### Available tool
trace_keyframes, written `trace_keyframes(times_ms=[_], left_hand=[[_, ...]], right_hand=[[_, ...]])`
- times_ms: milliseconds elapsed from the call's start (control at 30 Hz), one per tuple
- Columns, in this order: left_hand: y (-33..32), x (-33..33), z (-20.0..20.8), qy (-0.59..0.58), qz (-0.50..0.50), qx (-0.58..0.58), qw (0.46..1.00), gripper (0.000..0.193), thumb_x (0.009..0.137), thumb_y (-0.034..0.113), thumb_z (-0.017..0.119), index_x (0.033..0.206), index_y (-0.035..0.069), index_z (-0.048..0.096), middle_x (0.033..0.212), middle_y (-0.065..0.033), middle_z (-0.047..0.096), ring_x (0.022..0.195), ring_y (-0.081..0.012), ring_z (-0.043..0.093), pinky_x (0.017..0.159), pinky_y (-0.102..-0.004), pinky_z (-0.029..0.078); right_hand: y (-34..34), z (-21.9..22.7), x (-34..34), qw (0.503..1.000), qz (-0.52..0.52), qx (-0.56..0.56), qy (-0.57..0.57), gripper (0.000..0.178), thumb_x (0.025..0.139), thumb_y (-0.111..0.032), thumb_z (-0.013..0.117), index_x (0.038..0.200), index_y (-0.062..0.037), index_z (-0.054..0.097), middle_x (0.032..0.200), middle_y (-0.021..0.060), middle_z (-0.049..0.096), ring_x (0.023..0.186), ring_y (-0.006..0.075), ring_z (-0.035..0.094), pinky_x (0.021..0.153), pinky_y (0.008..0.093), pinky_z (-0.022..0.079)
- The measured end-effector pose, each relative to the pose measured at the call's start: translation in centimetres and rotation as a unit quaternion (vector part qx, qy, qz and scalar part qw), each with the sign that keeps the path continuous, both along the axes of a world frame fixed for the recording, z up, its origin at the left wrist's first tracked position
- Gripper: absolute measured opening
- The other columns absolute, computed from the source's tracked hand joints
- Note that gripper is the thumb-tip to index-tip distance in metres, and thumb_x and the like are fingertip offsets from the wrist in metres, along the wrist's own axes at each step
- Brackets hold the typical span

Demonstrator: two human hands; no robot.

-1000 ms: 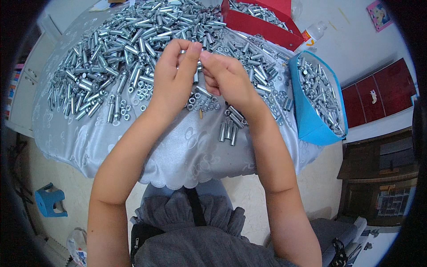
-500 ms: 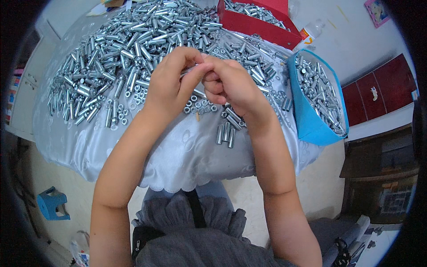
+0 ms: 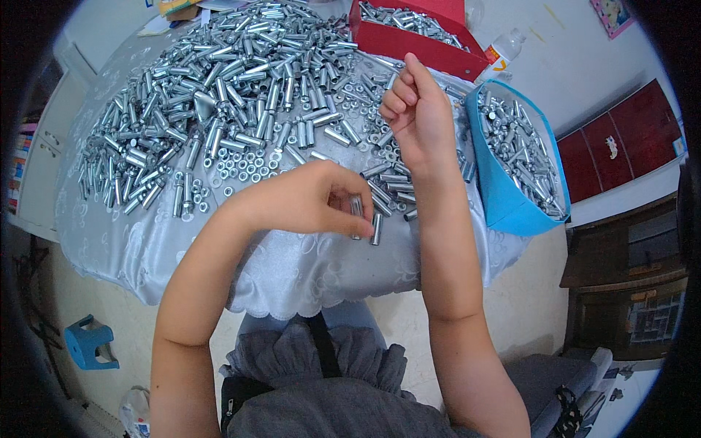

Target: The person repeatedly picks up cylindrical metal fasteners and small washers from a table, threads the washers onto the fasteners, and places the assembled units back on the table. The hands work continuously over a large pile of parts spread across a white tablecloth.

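1. Left hand (image 3: 314,196): fingers and thumb closed on a metal sleeve (image 3: 356,206), toward table's (image 3: 328,269) near edge; second sleeve (image 3: 376,229) just right;
2. Right hand (image 3: 423,120): raised farther off, fingers curled; cannot tell if it holds anything;
3. Loose nuts (image 3: 243,164) farther left; blue bin (image 3: 504,212) at right.

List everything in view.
Metal tubes: uncounted, silver, table.
Nuts: many, silver, table.
Table: one, whitish, centre.
Box: one, red, table's far right.
Bin: one, blue, table's right.
Bottle: one, clear, beside box.
Papers: several, pale, far left.
Stool: one, blue, left floor.
Storage unit: one, white, left.
Cupboard: one, dark red, right.
Cabinet: one, brown, right.
Picture: one, pink-edged, upper right.
Seat: one, grey, lower right.
Clothing: uncounted, grey, lower centre.
Left hand: one, bare, at tubes.
Right hand: one, bare, raised.
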State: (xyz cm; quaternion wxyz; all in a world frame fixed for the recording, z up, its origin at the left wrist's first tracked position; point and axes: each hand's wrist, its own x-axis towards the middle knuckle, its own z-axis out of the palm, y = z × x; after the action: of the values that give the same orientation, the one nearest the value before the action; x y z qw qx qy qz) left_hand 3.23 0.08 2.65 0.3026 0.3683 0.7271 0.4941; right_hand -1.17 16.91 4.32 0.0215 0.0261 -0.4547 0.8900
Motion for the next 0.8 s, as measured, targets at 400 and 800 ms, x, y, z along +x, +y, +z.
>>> trace_keyframes(times_ms=[400,800], left_hand=[[-2.5,-4.3,-0.6,-0.091,0.611,0.329,0.715,0.044,0.075,0.025,0.069,0.104,-0.002,0.051,0.090,-0.0050,0.059,0.078,-0.0090,0.051,0.068,-0.0213,0.042],[-0.4,-3.0,-3.4,0.412,0.311,-0.019,0.856,0.020,0.076,0.009,0.059,0.096,0.005,0.061,0.092,-0.0117,0.059,0.093,-0.0281,0.053,0.081,-0.0364,0.041]], right_hand=[[0.6,-0.3,-0.4,0.999,-0.022,-0.032,0.001,0.025,0.086,-0.023,0.054,0.068,-0.0110,0.042,0.053,-0.0042,0.032,0.049,0.0089,0.034,0.048,0.0227,0.028],[1.4,-3.6,-2.4,0.686,-0.237,0.660,0.194,0.017,0.080,-0.018,0.054,0.087,-0.0066,0.064,0.076,0.0189,0.061,0.073,0.0363,0.056,0.068,0.0428,0.044]])
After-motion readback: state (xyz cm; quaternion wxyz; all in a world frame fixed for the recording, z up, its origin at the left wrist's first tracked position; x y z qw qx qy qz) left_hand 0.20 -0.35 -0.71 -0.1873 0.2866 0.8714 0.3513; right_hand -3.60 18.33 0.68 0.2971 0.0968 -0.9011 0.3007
